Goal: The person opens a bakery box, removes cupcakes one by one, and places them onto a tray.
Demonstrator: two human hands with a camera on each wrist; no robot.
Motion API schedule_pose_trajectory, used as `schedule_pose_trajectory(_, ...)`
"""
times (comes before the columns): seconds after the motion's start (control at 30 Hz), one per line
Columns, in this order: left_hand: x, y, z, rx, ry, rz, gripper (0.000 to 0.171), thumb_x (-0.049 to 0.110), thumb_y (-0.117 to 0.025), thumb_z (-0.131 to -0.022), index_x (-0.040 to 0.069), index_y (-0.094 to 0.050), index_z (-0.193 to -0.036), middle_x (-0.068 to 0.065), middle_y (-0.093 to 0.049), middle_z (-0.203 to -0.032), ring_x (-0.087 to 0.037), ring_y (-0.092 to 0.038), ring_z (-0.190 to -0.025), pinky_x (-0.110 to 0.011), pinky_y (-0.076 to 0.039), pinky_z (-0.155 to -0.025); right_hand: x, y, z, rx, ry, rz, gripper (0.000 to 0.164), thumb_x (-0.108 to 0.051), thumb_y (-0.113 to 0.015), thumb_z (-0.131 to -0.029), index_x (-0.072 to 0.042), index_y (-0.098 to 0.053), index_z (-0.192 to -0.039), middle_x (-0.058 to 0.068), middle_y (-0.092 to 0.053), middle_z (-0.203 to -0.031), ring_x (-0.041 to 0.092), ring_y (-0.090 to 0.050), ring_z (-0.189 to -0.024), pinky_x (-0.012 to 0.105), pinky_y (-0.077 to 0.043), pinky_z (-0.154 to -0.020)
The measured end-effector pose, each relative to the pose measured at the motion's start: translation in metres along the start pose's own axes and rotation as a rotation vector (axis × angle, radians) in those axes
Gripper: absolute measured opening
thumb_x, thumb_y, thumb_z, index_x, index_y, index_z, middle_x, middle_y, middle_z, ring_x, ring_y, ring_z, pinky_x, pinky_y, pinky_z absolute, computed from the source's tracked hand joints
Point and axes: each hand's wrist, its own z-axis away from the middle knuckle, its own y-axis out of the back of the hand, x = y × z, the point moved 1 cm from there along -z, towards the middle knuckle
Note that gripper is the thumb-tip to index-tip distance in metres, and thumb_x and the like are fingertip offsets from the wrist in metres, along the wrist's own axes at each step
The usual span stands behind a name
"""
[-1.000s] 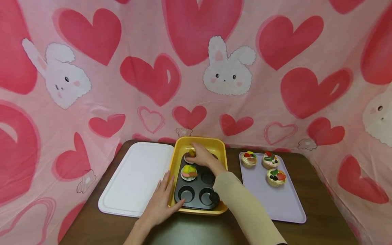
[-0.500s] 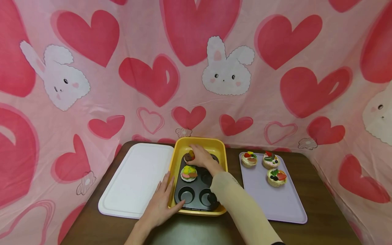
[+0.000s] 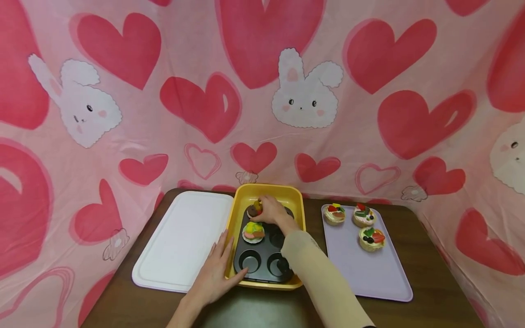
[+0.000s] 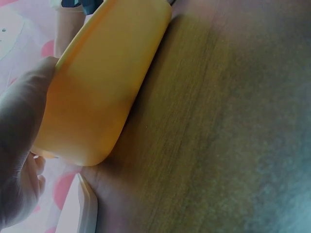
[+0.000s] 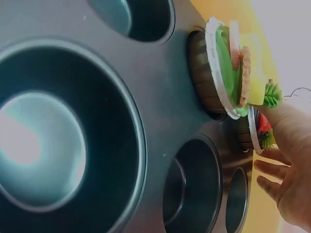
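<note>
My right hand [image 3: 276,212] pinches a small tart with dark brown topping [image 3: 253,210] at the far left cup of a black muffin tin [image 3: 264,248]. In the right wrist view, its thumb and fingers meet the rim of this far tart [image 5: 251,132]. Nearer sits a second tart [image 3: 253,233], with green cream and yellow and pink toppings, in the middle left cup. The tin lies inside a deep yellow tray [image 3: 292,193]. Spread along that tray's near left corner, the fingers and thumb of my left hand [image 3: 215,271] rest on it.
Left of the yellow tray lies a white board [image 3: 180,241]. On the right, a lilac tray [image 3: 369,278] carries three fruit tarts [image 3: 371,239] near its far end. All stand on a dark wooden table [image 3: 434,273] before a pink cloth with hearts and rabbits.
My right hand has shifted slightly around the far left tart, tipping over it and then drawing back a little to the right. The left hand has stayed in place on the tray.
</note>
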Motion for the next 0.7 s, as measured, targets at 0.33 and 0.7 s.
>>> schedule_pose_trajectory(0.33,0.0,-0.001,0.002,0.016,-0.018,0.007,0.106,0.068,-0.076,-0.093,0.01,-0.036,-0.173,-0.01,-0.014,-0.187,-0.043,-0.032,-0.168,-0.063,-0.033,-0.135,0.006,-0.004,-0.005,0.017,0.054,-0.134,0.052,-0.031,-0.096,-0.085,-0.006,-0.071,-0.124,0.01,-0.074,-0.113,0.026,-0.065,-0.1,0.047,-0.062,-0.103)
schedule_pose_trajectory(0.7,0.0,0.0,0.002,0.013,-0.01,0.005,0.105,0.066,-0.076,-0.093,0.011,-0.035,-0.173,-0.01,-0.014,-0.187,-0.043,-0.032,-0.168,-0.063,-0.033,-0.135,-0.004,-0.009,-0.002,0.024,0.12,-0.151,0.056,-0.012,-0.093,-0.087,-0.002,-0.064,-0.134,0.012,-0.067,-0.127,0.028,-0.063,-0.116,0.05,-0.055,-0.12)
